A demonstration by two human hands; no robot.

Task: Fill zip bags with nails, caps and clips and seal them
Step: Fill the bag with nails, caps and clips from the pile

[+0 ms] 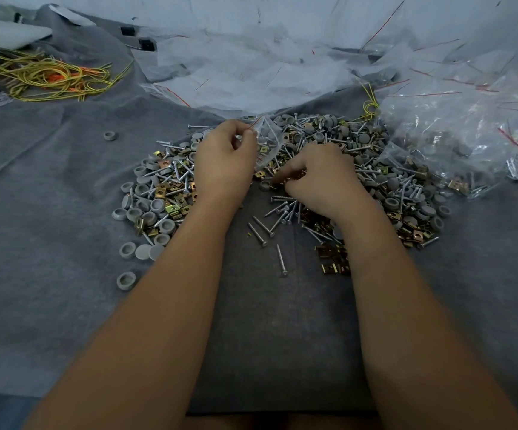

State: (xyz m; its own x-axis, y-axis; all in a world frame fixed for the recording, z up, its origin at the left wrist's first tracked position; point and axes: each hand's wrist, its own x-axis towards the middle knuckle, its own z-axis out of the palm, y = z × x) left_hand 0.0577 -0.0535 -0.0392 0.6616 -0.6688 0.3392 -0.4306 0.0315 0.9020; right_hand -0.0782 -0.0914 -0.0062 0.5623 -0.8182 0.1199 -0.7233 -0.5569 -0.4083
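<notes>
My left hand (225, 159) pinches the red-striped mouth of a small clear zip bag (268, 141) and holds it over the heap. A few grey caps and a clip show inside the bag. My right hand (316, 178) lies curled on the heap just right of the bag, fingertips down among brass clips (285, 178); what it grips is hidden. The heap mixes silver nails (282, 212), grey round caps (146, 209) and brass clips, spread on grey cloth (65, 212).
Filled zip bags (468, 144) pile at the right. Empty clear bags (251, 76) lie behind the heap. Yellow and orange cords (49, 77) are tangled at the far left. Loose caps (126, 280) and a stack of clips (333, 262) lie near my forearms.
</notes>
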